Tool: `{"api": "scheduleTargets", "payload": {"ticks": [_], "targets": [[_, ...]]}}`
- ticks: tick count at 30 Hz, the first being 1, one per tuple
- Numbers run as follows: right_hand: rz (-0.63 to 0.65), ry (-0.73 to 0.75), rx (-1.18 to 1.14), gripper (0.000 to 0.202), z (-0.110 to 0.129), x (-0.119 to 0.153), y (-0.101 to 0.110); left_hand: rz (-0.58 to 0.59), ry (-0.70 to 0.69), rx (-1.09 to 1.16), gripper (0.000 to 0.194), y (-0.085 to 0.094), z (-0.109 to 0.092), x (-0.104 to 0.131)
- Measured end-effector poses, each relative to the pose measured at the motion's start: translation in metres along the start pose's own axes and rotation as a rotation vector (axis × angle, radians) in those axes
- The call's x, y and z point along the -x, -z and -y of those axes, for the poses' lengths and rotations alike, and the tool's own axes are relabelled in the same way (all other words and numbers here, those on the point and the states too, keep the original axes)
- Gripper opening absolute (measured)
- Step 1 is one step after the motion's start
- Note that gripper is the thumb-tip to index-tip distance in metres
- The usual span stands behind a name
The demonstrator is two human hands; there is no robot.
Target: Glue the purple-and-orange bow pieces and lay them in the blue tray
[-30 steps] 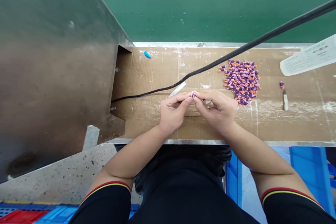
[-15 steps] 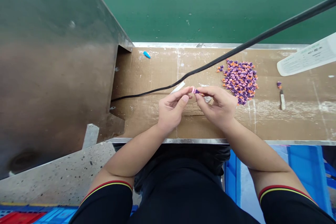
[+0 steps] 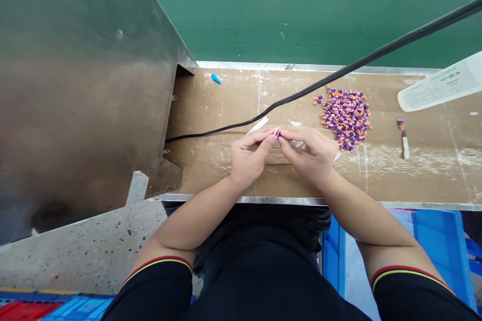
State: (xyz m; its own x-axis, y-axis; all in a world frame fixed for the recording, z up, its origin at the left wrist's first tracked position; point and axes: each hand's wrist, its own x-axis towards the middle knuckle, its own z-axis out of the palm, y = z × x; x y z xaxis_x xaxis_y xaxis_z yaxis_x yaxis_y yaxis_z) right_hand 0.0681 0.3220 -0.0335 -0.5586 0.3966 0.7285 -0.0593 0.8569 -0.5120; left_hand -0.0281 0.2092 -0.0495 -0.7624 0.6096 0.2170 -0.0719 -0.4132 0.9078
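Between my fingertips is a small purple-and-pink piece [image 3: 277, 132], mostly covered by the fingers. My left hand [image 3: 248, 156] pinches it from the left, thumb against index finger. From the other side my right hand [image 3: 312, 151] grips it between thumb and fingertips. Both hands meet above the cardboard-covered bench. Beyond my right hand lies a pile of similar small purple, pink and orange pieces [image 3: 347, 116]. Under the hands, a clear, shiny item [image 3: 296, 143] shows only in part, and I cannot make out its kind.
A black cable [image 3: 297, 95] crosses above the cardboard [image 3: 211, 110]. At right are a translucent white container [image 3: 439, 83] and a small white-handled tool [image 3: 405, 145] beside one loose piece. A blue tip-shaped piece [image 3: 216, 78] lies far left, near a metal housing [image 3: 98, 85]. Blue crates [image 3: 439, 246] stand below.
My fingertips have closed further around the small piece, so less of it shows. My hands stay almost in place, while the whole view has shifted slightly.
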Motion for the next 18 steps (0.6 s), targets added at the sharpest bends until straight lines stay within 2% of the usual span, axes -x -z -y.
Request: {"api": "scheduleTargets", "payload": {"ticks": [12,18], "targets": [[0.021,-0.027,-0.041,0.01,0.0006,0.0004,0.0028,-0.023,-0.004,-0.037,0.013,-0.0008,-0.0005,0.0013],[-0.027,0.025,-0.017,0.01,0.0013,-0.0008,0.0015,-0.021,-0.003,-0.049,0.015,-0.0013,-0.0018,0.0014]]}}
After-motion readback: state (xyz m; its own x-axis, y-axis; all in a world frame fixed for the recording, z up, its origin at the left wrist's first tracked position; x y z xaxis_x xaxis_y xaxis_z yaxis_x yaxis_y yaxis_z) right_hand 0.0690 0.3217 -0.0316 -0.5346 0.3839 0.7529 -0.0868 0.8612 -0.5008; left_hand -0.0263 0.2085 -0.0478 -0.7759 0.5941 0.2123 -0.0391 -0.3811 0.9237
